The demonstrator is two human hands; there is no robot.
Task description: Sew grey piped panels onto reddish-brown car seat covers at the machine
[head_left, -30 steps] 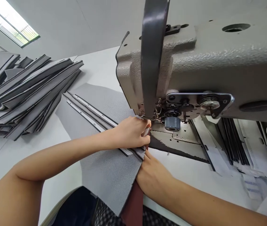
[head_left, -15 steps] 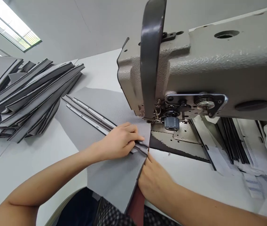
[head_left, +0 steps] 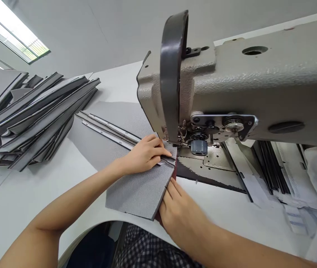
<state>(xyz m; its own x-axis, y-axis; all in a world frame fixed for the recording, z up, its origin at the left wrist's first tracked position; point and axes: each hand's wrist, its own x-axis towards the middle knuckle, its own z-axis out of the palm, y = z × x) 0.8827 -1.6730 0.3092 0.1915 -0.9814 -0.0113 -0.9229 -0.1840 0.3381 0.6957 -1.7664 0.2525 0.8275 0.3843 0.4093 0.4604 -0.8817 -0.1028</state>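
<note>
A grey mesh fabric panel [head_left: 138, 193] lies on the white table with its right edge beside the sewing machine's presser foot area. Two white strips with dark edges [head_left: 105, 134] run along a folded seam on it. My left hand [head_left: 149, 153] is closed over that seam, its fingertips pressing the fabric close to the needle area. Lower down, my right hand [head_left: 179, 212] grips the panel's right edge, with part of its grip hidden. Under this edge shows a sliver of dark red material [head_left: 174, 173]. The sewing machine [head_left: 197, 93] stands over the panel's upper right corner.
A stack of similar grey panels [head_left: 44, 119] lies at the left of the table [head_left: 74, 178]. Right of the machine bed [head_left: 217, 167] are several black strips [head_left: 275, 171] and white strips [head_left: 245, 171]. The table's curved front edge borders my lap.
The panel's lower part has swung up onto the table, and the red material under it shows less. My right hand has shifted slightly along the edge; my left hand stays at the seam.
</note>
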